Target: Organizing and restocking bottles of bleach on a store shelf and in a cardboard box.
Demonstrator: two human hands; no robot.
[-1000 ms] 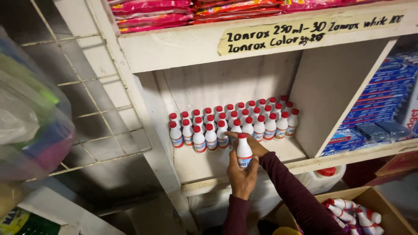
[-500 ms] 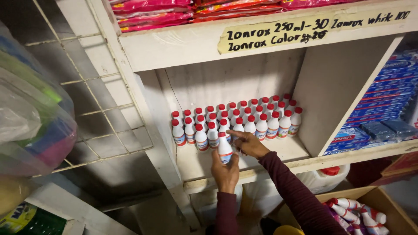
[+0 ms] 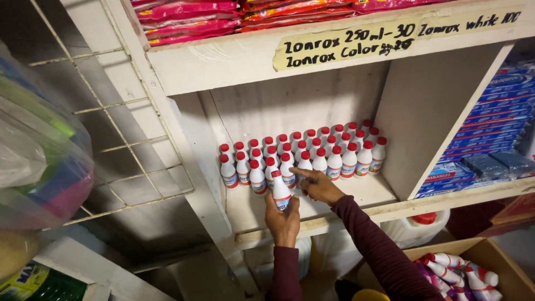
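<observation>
My left hand [image 3: 283,221] grips a small white bottle with a red cap [image 3: 281,192] and holds it upright on the white shelf [image 3: 340,209], just in front of the rows. My right hand [image 3: 316,185] lies flat beside it, index finger stretched left and touching the front bottles. Several rows of the same red-capped white bottles [image 3: 312,153] stand at the back of the shelf compartment. Both arms wear dark maroon sleeves.
A cardboard box [image 3: 490,267] at lower right holds more such bottles lying down. Blue packets [image 3: 485,139] fill the compartment to the right, pink packets [image 3: 223,14] the shelf above. A wire rack [image 3: 117,139] and plastic bags [image 3: 33,167] are at left. A white jug with red cap [image 3: 421,223] stands below.
My left hand has carried the bottle leftward and set it down in front of the rows. My right hand has come onto the shelf beside it.
</observation>
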